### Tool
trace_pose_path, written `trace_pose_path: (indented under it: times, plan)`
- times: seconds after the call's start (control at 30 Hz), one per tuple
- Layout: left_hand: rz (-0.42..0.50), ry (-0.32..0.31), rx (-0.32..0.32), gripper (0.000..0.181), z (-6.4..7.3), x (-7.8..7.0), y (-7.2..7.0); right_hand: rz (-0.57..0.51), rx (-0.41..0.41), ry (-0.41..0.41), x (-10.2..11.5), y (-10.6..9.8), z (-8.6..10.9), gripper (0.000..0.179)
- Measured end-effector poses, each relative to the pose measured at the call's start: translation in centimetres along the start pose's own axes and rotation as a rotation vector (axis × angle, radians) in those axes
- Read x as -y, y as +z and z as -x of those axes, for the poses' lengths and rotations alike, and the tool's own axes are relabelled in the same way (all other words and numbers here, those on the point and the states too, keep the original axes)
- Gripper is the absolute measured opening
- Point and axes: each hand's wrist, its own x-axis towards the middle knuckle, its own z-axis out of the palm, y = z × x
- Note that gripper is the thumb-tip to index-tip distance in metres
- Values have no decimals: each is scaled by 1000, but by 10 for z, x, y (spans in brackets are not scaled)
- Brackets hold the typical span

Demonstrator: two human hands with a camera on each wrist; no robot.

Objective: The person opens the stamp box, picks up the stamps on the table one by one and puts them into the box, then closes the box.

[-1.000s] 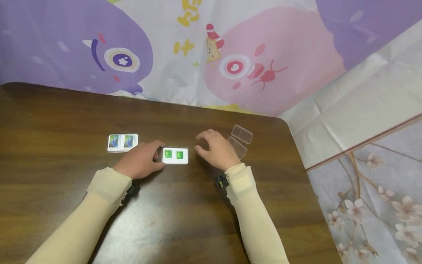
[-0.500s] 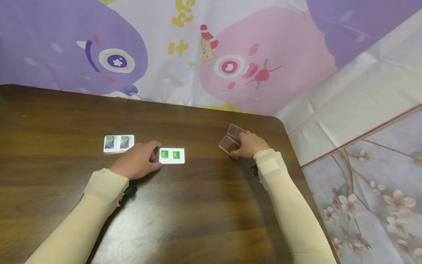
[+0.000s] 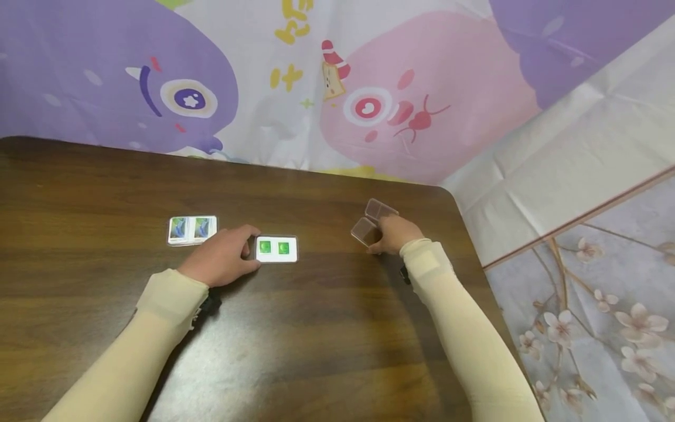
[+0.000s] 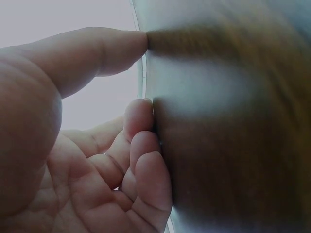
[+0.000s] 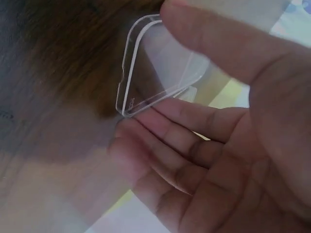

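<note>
A flat clear case with a white card showing two green pictures [image 3: 276,249] lies on the table. My left hand [image 3: 218,258] holds it by its left end, index finger at the upper corner and thumb at the lower. In the left wrist view, the thumb [image 4: 107,51] and curled fingers come down to the tabletop. Toward the right, my right hand [image 3: 396,235] pinches the nearer of two empty clear plastic cases [image 3: 364,231], covering its right end. The right wrist view has this case [image 5: 160,63] between thumb and fingers. The farther clear case [image 3: 378,208] sits right behind, partly overlapped by the fingers.
Left of my left hand lies a stack of cards with bluish-green pictures [image 3: 191,227], partly hidden by the hand. Dark wooden table [image 3: 316,340] spreads under everything. A cartoon-printed cloth [image 3: 285,129] rises behind it, and a flower-patterned surface [image 3: 585,316] borders the right side.
My right hand has moved right from the middle of the table and taken hold of the nearer clear case. The left hand keeps its place at the green-picture card's case.
</note>
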Motion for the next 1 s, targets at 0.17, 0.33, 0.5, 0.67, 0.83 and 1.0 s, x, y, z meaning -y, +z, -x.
trace_pose_path:
  times: [0.17,0.33,0.5,0.67,0.83,1.0]
  plan:
    - [1,2,-5,62,1,-1,2,29,-9,28,3,1,-5,36]
    - [-1,3,-7,62,4,-1,1,47,-4,44,8,1,-11,37]
    - [6,4,-9,61,2,-3,0,63,-13,38,9,-5,-13,38]
    - [-2,-5,-3,61,1,-3,0,89,4,30,12,-8,-11,37]
    - [-4,-4,-7,61,1,-3,0,95,7,28,14,-10,-10,38]
    - [-4,-3,-7,61,1,-2,0,99,6,39,15,-9,-9,39]
